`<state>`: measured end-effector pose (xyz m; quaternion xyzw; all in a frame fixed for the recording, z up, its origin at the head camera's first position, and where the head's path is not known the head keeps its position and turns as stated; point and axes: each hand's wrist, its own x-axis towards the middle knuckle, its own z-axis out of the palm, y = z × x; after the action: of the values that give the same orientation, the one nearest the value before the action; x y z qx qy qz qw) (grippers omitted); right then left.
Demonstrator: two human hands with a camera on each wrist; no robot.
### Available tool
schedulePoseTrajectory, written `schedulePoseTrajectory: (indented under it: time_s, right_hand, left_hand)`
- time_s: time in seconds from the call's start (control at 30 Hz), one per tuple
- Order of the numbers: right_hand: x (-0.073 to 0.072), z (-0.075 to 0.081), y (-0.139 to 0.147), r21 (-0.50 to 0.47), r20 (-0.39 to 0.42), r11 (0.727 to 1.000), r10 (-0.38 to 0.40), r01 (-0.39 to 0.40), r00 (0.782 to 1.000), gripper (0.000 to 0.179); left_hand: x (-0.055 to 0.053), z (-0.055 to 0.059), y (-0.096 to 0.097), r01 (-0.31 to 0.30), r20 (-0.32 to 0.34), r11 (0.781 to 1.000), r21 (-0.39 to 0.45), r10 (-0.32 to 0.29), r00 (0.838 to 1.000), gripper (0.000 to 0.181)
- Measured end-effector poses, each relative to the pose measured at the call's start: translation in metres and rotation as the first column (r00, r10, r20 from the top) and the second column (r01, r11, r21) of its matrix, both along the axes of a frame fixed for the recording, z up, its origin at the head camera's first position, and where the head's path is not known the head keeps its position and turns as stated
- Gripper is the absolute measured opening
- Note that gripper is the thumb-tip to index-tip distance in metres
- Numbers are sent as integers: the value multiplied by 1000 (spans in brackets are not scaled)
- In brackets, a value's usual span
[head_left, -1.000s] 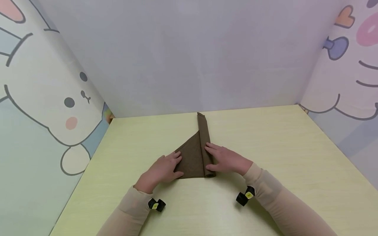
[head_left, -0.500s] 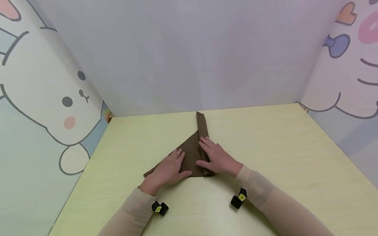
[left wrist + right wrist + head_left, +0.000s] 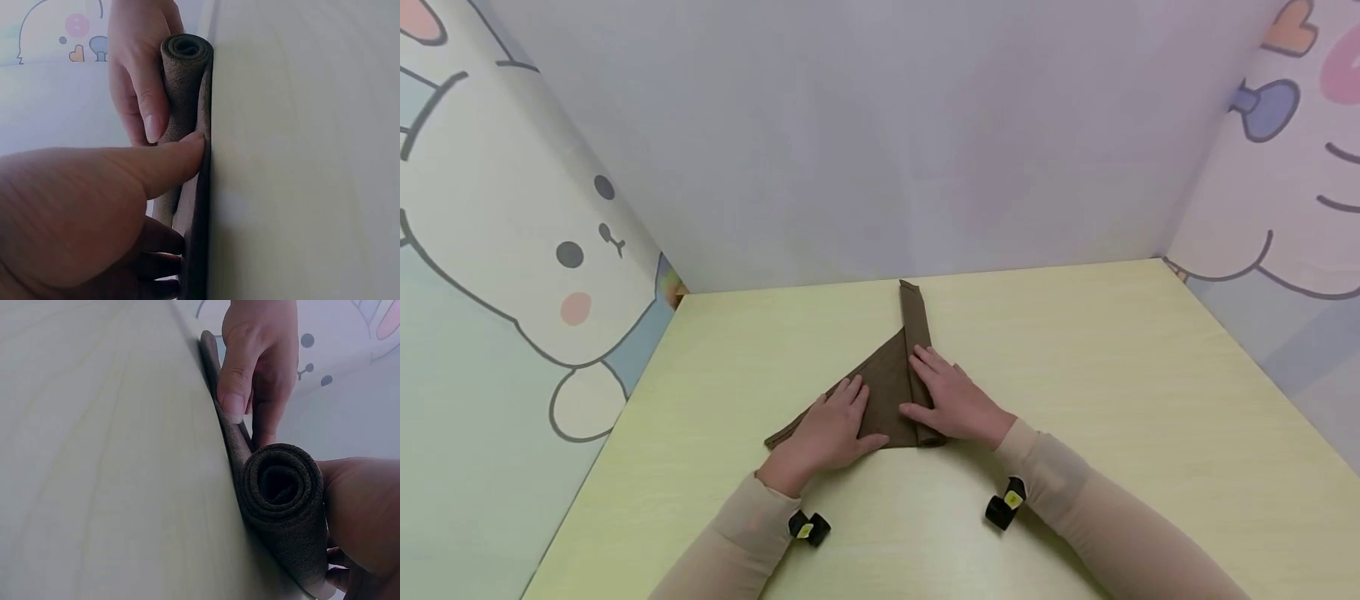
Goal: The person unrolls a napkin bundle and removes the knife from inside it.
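Observation:
A brown cloth [image 3: 887,387] lies on the table, its right side wound into a roll [image 3: 916,321] and its left side a flat triangle. My left hand [image 3: 827,429] rests on the flat part with fingers spread and thumb near the front edge. My right hand [image 3: 958,400] lies over the roll, fingertips on its top and thumb reaching onto the flat cloth. The roll's spiral end [image 3: 281,484] shows in the right wrist view. In the left wrist view the left thumb [image 3: 169,165] presses the cloth's edge, in front of the roll [image 3: 184,87].
The pale wooden table [image 3: 1075,350] extends around the cloth on all sides. A plain backdrop [image 3: 865,142] stands along its far edge, with cartoon-printed panels [image 3: 512,208] at the sides. A small black camera [image 3: 808,527] is strapped at each wrist.
Between one second and half a second ago, my left hand slid right over the flat cloth, uncovering its left tip. My right hand shifted left over the roll. Since then both hands have barely moved.

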<state>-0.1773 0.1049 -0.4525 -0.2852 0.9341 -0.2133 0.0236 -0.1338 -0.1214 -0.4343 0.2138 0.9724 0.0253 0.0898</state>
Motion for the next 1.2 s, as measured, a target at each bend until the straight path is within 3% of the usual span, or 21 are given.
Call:
schedulePoseTrajectory:
  time_s: [1.2]
  right_hand:
    - [2, 8, 2, -7, 54, 999, -43, 44, 998, 72]
  left_hand:
    - [-1, 4, -5, -42, 52, 998, -55, 45, 998, 87]
